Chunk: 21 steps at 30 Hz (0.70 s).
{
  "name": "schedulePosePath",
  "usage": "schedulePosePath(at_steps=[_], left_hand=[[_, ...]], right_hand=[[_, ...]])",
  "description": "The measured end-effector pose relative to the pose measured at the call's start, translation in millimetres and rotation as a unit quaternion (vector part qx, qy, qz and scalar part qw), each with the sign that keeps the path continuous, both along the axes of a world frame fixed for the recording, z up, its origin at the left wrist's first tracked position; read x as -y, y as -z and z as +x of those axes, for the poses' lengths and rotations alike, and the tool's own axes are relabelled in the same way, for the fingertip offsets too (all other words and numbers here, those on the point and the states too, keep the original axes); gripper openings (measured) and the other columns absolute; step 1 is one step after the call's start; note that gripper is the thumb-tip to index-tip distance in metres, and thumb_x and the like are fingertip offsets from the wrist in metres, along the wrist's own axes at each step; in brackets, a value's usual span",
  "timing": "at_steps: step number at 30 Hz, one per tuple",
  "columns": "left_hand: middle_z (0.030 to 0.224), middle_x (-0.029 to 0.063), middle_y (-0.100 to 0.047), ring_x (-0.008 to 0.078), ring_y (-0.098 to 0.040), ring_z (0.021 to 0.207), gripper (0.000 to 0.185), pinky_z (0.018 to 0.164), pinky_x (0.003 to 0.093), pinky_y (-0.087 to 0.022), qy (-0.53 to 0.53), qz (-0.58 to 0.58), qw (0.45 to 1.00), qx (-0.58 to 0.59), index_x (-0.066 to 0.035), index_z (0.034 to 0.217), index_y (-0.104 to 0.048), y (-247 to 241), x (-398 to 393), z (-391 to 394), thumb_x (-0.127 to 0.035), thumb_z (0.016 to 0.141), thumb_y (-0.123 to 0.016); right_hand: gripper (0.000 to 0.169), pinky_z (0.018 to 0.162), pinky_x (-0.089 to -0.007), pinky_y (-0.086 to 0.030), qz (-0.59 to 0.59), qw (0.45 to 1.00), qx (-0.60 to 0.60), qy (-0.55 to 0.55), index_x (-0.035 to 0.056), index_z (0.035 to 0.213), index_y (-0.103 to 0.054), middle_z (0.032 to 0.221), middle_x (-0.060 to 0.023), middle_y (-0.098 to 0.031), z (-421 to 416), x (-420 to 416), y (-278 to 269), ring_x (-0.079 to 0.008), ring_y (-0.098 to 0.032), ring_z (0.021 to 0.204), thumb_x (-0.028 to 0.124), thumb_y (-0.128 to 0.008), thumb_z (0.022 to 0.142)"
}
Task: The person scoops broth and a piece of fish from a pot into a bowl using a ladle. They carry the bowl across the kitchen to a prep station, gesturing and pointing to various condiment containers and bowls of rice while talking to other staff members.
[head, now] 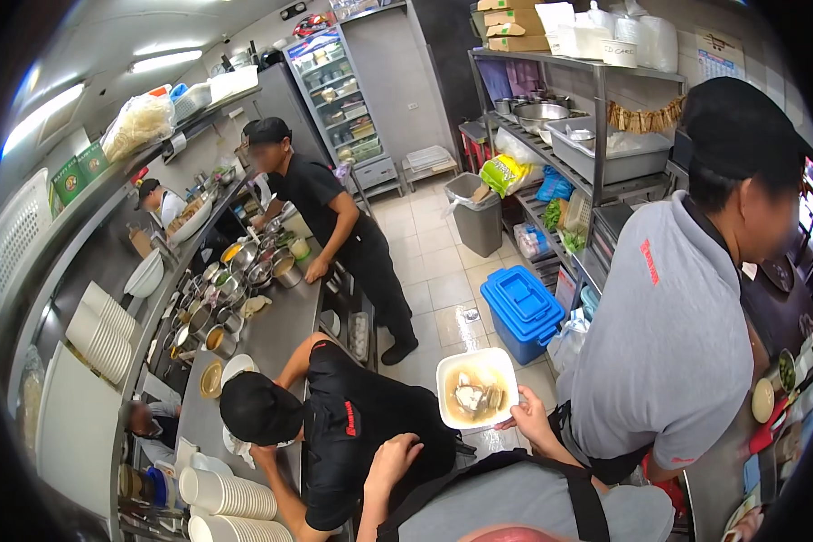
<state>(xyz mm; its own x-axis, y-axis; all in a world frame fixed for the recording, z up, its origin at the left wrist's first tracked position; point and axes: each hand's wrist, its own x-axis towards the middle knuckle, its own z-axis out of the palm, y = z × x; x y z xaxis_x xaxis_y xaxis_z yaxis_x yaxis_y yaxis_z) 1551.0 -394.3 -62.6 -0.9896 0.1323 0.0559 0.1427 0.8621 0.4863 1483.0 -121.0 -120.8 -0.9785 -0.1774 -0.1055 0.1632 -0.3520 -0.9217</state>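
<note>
My right hand (530, 414) holds a white square bowl (442, 381) by its near right corner, out in front of my body. Inside the bowl is a brownish soup (457, 406) with pale and dark pieces in it. My left hand (393, 462) holds nothing; its fingers are loosely bent. It is beside the back of a co-worker in a black shirt (386, 400), who leans over the steel counter (281, 318) to my left. Whether the hand touches that shirt I cannot tell.
Close on my right stands a co-worker in a grey shirt (657, 339). Ahead are a blue lidded cooler box (522, 311) and a grey bin (477, 220) on the tiled floor (440, 271). Another co-worker (339, 217) stands at the counter's far end. Stacked white tubs (234, 494) are at lower left.
</note>
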Motion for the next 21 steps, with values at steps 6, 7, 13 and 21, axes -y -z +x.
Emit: schedulePosePath(at_steps=[6, 7, 13, 21], left_hand=[[0.086, 0.0140, -0.062, 0.0320, -0.060, 0.080, 0.021, 0.069, 0.0395, -0.049, 0.012, -0.016, 1.000, 0.002, -0.003, 0.091, -0.060, 6, -29, -22, -0.022, 0.081, -0.059], [0.087, 0.0145, -0.063, 0.0315, -0.061, 0.079, 0.023, 0.069, 0.0389, -0.049, 0.023, -0.008, 1.000, 0.003, -0.002, 0.092, -0.060, 5, -34, -26, -0.023, 0.081, -0.060], [0.091, 0.0177, -0.063, 0.0322, -0.061, 0.083, 0.036, 0.072, 0.0393, -0.048, 0.099, -0.054, 0.989, 0.094, -0.001, 0.103, -0.058, 29, -46, -46, -0.028, 0.080, -0.061], [0.092, 0.0195, -0.063, 0.0332, -0.061, 0.087, 0.060, 0.076, 0.0391, -0.049, 0.172, -0.065, 0.955, 0.232, 0.001, 0.118, -0.050, 65, -32, -69, -0.031, 0.072, -0.070]], right_hand=[[0.046, 0.054, -0.0302, -0.054, 0.000, 1.000, 0.003, -0.019, -0.0045, 0.124, -0.032, 0.078, -0.0189, -0.061, -19, -20, -5, -0.0275, -0.065, 0.060, -0.004, -0.038, 0.079], [0.046, 0.054, -0.0301, -0.054, 0.000, 1.000, 0.005, -0.021, -0.0045, 0.124, -0.032, 0.079, -0.0188, -0.061, -21, -23, -5, -0.0275, -0.065, 0.060, -0.004, -0.039, 0.078], [0.046, 0.054, -0.0308, -0.054, 0.020, 0.999, -0.005, 0.033, -0.0054, 0.123, -0.033, 0.079, -0.0200, -0.062, -9, -44, -10, -0.0267, -0.064, 0.058, -0.004, -0.038, 0.077], [0.047, 0.055, -0.0286, -0.053, 0.055, 0.993, -0.011, 0.106, -0.0026, 0.126, -0.032, 0.087, -0.0185, -0.062, 38, -40, 4, -0.0243, -0.065, 0.063, -0.003, -0.038, 0.079]])
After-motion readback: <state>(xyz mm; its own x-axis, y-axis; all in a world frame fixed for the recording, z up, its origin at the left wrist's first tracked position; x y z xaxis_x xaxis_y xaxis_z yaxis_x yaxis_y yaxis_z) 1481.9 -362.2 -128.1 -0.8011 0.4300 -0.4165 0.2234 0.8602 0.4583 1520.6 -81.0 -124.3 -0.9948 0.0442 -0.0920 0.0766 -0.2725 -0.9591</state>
